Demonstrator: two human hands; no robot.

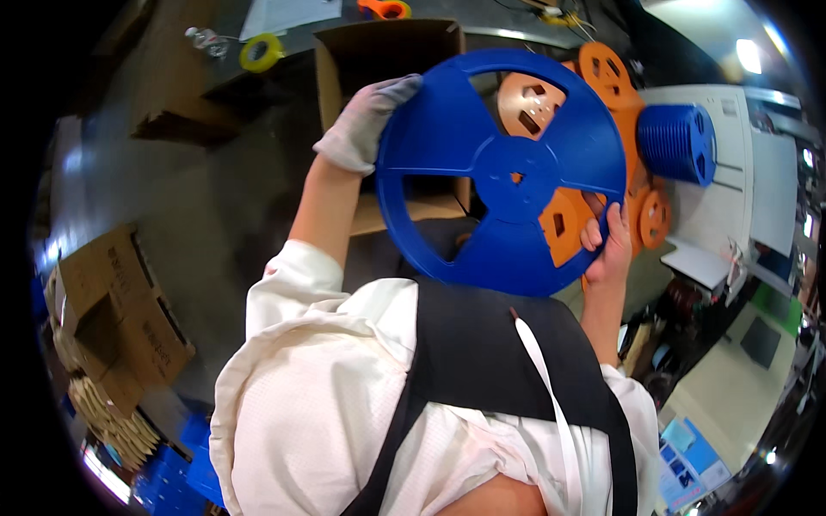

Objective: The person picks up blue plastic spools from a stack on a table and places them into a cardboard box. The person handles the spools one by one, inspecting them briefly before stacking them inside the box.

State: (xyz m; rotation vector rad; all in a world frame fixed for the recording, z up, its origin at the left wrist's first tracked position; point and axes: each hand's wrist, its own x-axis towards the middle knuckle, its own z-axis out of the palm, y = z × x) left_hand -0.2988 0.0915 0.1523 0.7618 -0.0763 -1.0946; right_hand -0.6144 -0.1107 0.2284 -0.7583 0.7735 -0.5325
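Note:
A large blue plastic reel (516, 172) with a round hub and open windows is held up in front of my chest, its flat face toward me. My left hand (368, 122), in a pale grey glove, grips its upper left rim. At the lower right, my bare right hand (609, 245) is closed round the rim, some fingers passing through a window. Through the windows show parts of orange reels (564, 228). Behind the reel's left side stands an open cardboard box (337, 73), partly hidden by the reel and my left hand.
More orange reels (605, 73) stand to the right, beside a row of blue reels (675, 144) on a pale table (723, 193). Yellow tape (261, 53) and an orange tape dispenser (385, 9) lie at the back. An opened carton (120, 314) is at far left.

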